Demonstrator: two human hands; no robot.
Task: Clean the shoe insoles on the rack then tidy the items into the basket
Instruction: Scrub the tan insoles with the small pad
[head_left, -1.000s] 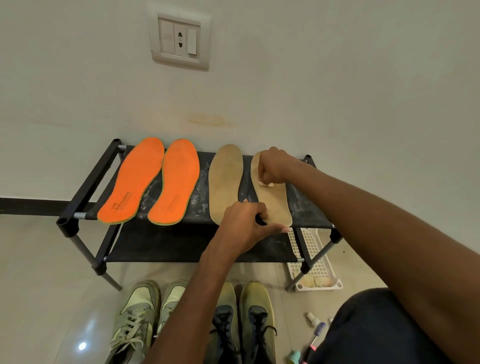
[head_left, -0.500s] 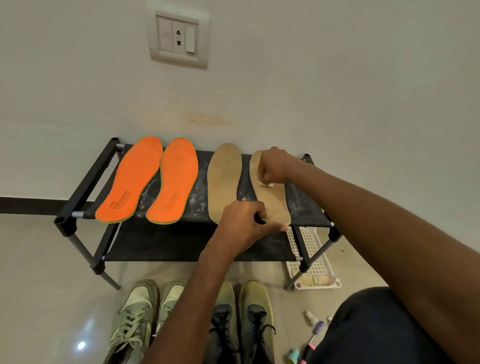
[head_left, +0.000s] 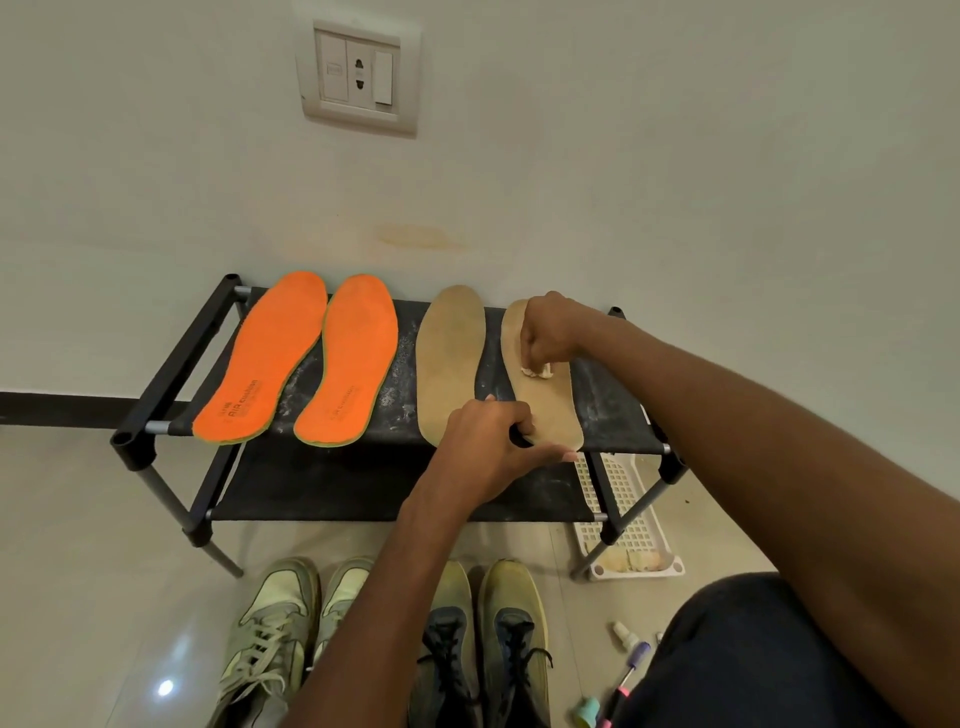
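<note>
In the head view, four insoles lie on the top shelf of a black rack (head_left: 171, 364): two orange insoles (head_left: 265, 358) at left and a tan insole (head_left: 449, 364) beside the right tan insole (head_left: 553, 410). The right hand (head_left: 548, 332) pinches a pale wad (head_left: 537, 371) against the right tan insole. The left hand (head_left: 493, 447) grips that insole's heel end. A white basket (head_left: 631, 519) sits on the floor under the rack's right end, with shoes (head_left: 384, 639) in front.

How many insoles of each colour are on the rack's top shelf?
Orange insoles: 2
Tan insoles: 2
Total: 4
</note>
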